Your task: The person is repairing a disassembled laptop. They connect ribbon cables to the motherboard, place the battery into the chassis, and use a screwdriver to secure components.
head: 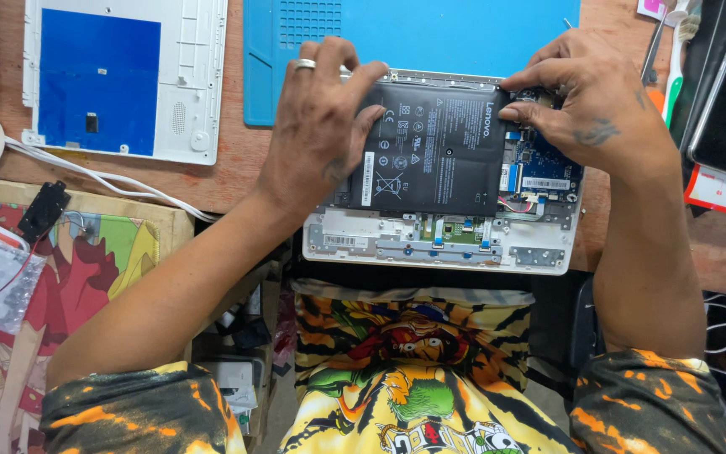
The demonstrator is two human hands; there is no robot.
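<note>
With the bottom cover (123, 80) already off and lying beyond the left hand (317, 126), fingers spread flat on the black battery (439, 151); right hand (586, 105) pinching at its far corner, perhaps a connector. Still seated in the open laptop base (430, 244).

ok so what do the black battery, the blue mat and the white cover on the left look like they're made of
Black battery: looks like a matte plastic film wrap with a faint sheen and printed white markings.
Blue mat: likely silicone or rubber, a dull moulded surface with a grid of small recesses.
White cover: hard moulded plastic, with ribs and a speaker grille.
The left hand and right hand press on the battery.
</note>
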